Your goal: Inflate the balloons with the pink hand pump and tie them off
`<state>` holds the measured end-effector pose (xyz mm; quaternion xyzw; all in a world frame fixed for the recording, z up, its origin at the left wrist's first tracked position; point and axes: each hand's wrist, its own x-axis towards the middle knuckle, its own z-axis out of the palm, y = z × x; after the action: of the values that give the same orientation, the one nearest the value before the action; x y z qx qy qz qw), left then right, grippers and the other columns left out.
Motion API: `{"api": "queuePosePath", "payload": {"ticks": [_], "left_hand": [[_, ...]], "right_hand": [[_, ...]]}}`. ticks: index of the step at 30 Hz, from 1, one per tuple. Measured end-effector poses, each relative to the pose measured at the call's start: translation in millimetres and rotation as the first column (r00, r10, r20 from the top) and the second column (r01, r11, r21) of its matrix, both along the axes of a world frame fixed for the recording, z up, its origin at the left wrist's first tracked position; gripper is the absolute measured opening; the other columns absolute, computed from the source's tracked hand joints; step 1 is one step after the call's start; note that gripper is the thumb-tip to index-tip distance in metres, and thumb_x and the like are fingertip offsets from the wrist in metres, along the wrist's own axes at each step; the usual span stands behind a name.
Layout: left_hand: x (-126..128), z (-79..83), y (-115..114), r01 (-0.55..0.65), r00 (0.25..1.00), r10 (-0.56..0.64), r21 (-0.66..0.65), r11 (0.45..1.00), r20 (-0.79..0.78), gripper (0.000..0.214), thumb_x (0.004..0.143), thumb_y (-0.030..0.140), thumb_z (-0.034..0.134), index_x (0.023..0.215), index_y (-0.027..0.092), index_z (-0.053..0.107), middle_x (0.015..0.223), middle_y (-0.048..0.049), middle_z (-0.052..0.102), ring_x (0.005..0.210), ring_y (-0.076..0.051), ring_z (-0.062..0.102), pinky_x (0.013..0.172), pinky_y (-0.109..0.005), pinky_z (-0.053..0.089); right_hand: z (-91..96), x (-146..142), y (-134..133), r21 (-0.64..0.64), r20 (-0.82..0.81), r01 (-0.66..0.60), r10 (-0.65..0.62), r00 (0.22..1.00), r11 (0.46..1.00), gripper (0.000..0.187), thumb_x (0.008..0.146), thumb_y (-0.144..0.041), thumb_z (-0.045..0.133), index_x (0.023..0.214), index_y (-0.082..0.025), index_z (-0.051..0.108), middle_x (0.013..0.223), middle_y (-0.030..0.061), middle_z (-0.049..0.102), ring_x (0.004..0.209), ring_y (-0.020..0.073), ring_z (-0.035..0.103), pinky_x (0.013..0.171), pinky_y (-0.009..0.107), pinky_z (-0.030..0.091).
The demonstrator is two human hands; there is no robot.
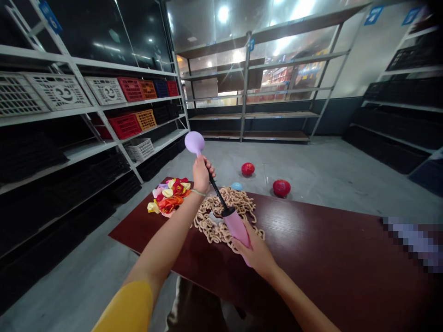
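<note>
My left hand [201, 174] is raised above the dark red table [311, 249] and pinches the neck of a small, partly filled purple balloon [194, 141] on the tip of a hand pump. My right hand [256, 251] grips the pink body of the pump [236, 226], whose black rod slants up to the left hand. Under the pump lies a tangle of beige plastic chain [221, 216]. A heap of flat balloons in red, yellow, orange and pink [169, 196] sits at the table's far left corner.
Two red inflated balloons [248, 168] [281, 187] and a small blue one [236, 186] lie on the grey floor beyond the table. Shelves with white, red and orange crates [124, 124] line the left wall. Bare shelving [263, 115] stands at the back.
</note>
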<state>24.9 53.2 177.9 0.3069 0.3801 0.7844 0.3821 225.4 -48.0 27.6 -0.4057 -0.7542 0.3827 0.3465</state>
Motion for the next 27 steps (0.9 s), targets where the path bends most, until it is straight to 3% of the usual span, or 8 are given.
{"api": "queuePosePath", "payload": {"ticks": [7,16,19,22,27], "left_hand": [[63.3,-48.3,-27.9,0.287,0.957,-0.288,-0.038,0.957,-0.017,0.037,0.090,0.056,0.053,0.081,0.021,0.043,0.059,0.0058,0.045,0.043,-0.007,0.042,0.039,-0.017,0.035],[45.9,-57.6,-31.4,0.428,0.903,-0.427,-0.029,0.903,0.050,0.043,0.084,0.057,0.060,0.093,0.016,0.056,0.068,-0.0001,0.057,0.046,-0.007,0.045,0.041,-0.020,0.041],[47.6,-63.2,-34.6,0.397,0.915,-0.392,-0.042,0.917,0.102,0.041,0.081,0.057,0.063,0.084,0.018,0.053,0.065,0.0017,0.054,0.045,-0.007,0.045,0.040,-0.019,0.039],[46.2,-62.7,-33.0,0.279,0.956,-0.273,-0.044,0.959,0.110,0.039,0.083,0.055,0.061,0.078,0.020,0.046,0.061,0.0055,0.046,0.043,-0.006,0.042,0.039,-0.017,0.036],[10.1,-31.0,-16.6,0.067,0.996,-0.062,-0.070,0.995,0.065,0.032,0.089,0.049,0.055,0.076,0.022,0.044,0.056,0.0075,0.038,0.040,-0.007,0.039,0.036,-0.017,0.034]], "right_hand": [[-4.8,2.9,6.4,-0.041,-0.052,0.123,-0.125,0.991,0.992,0.053,0.082,-0.041,0.060,0.130,-0.018,0.054,0.114,0.0096,0.068,0.101,0.0255,0.065,0.090,0.038,0.051],[4.5,-0.3,0.6,-0.048,-0.095,0.118,-0.122,0.988,0.992,0.054,0.081,-0.043,0.062,0.129,-0.019,0.057,0.097,0.0056,0.070,0.086,0.0227,0.066,0.076,0.034,0.055],[3.1,-1.9,-1.6,-0.062,-0.090,0.101,-0.106,0.990,0.993,0.054,0.083,-0.042,0.060,0.131,-0.019,0.055,0.097,0.0064,0.070,0.087,0.0236,0.067,0.076,0.035,0.055],[-1.0,-3.3,-2.4,-0.062,-0.103,0.076,-0.082,0.991,0.995,0.055,0.083,-0.040,0.059,0.133,-0.020,0.054,0.097,0.0068,0.069,0.090,0.0250,0.067,0.076,0.037,0.056],[-3.0,-7.6,-5.6,-0.101,-0.091,-0.012,0.003,0.996,0.995,0.048,0.083,-0.037,0.058,0.129,-0.023,0.058,0.096,0.0055,0.069,0.084,0.0234,0.067,0.071,0.036,0.058]]}}
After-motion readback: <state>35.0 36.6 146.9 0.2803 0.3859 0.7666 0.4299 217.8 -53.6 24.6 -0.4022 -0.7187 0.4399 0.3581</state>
